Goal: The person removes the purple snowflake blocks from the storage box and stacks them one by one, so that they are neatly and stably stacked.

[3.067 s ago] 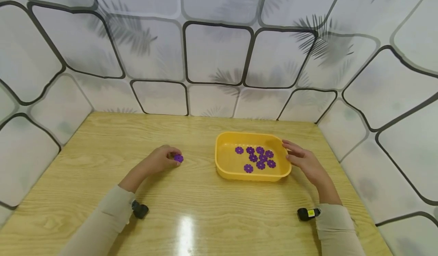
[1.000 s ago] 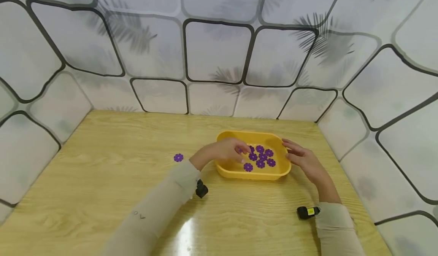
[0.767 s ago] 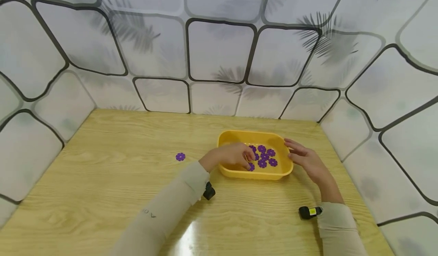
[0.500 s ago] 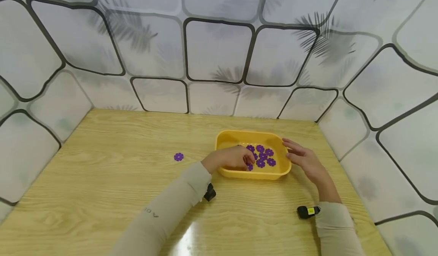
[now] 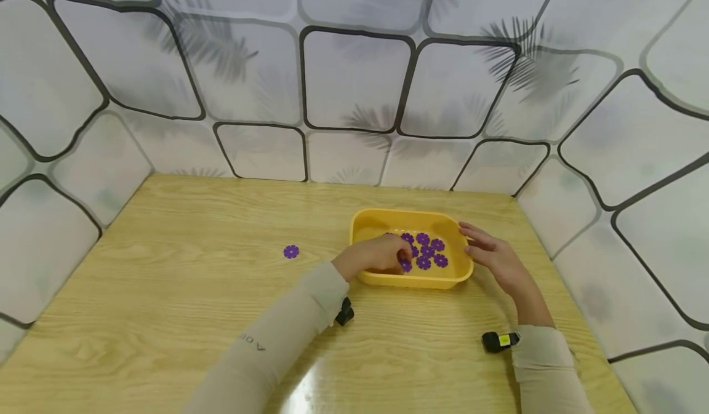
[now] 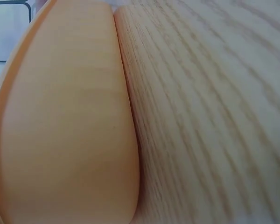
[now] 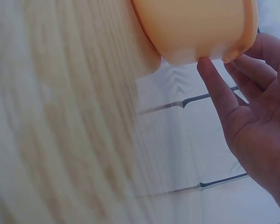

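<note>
In the head view my left hand (image 5: 379, 254) reaches over the left side of a yellow plastic tray (image 5: 410, 283). Its curled fingers pinch a purple flower-shaped disc (image 5: 407, 266) on the tray floor; the fingertips are partly hidden. Several more purple flower discs (image 5: 428, 251) lie in the tray to the right. One disc (image 5: 291, 251) is on the table, left of the tray. My right hand (image 5: 498, 265) holds the tray's right end. In the right wrist view a digit of the right hand (image 7: 256, 121) presses the outer wall, with other fingers at the rim.
The wooden table (image 5: 210, 266) extends to the left and in front of the tray. Patterned walls (image 5: 354, 82) stand at the back and both sides. The left wrist view shows mainly the tray's outer wall (image 6: 70, 121) and table surface.
My left hand left one disc on the table and moved right into the tray. Over the last second its fingers lowered and closed at a disc. My right hand stays at the tray's end.
</note>
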`<state>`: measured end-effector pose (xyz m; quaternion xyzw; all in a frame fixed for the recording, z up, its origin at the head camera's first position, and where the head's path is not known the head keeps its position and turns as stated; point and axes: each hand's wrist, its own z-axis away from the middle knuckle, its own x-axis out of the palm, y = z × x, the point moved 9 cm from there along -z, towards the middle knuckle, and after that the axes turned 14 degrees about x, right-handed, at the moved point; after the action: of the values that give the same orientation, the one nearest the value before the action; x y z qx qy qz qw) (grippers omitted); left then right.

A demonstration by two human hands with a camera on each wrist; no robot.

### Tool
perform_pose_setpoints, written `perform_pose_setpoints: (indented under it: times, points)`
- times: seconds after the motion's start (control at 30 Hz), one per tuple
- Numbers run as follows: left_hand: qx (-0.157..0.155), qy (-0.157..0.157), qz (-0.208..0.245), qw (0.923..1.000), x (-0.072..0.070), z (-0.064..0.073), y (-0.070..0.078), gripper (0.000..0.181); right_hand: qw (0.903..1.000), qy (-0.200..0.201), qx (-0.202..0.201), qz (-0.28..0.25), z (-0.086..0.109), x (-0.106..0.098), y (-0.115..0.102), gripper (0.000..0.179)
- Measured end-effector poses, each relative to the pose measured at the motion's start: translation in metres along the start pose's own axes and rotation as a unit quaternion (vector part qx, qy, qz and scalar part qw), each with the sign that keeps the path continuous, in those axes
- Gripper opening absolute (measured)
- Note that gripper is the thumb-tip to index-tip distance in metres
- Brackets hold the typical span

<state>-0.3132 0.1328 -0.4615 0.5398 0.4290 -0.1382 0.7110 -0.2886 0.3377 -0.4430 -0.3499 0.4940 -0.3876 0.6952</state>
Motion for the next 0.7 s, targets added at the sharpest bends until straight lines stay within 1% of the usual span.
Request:
perform_pose_setpoints:
  times: [0.1, 0.2, 0.5, 0.7]
  points:
    - [-0.002, 0.013, 0.005, 0.9999, -0.0007, -0.0009, -0.0033, 0.028, 1.0, 0.001, 0.001, -0.003, -0.0015, -0.0002, 0.0027, 0.055]
    - [-0.005, 0.02, 0.007, 0.9998, -0.001, -0.0014, -0.0051, 0.027, 1.0, 0.001, -0.001, -0.002, -0.0028, 0.0, 0.0043, 0.055]
    - [-0.016, 0.017, 0.001, 0.9997, -0.0008, -0.0012, -0.0035, 0.031, 1.0, 0.0, -0.001, 0.001, -0.0018, -0.0005, 0.001, 0.055]
    - [-0.006, 0.016, -0.016, 0.9997, -0.0007, -0.0031, 0.0001, 0.03, 1.0, 0.004, 0.006, -0.002, -0.0008, -0.0005, 0.0018, 0.055]
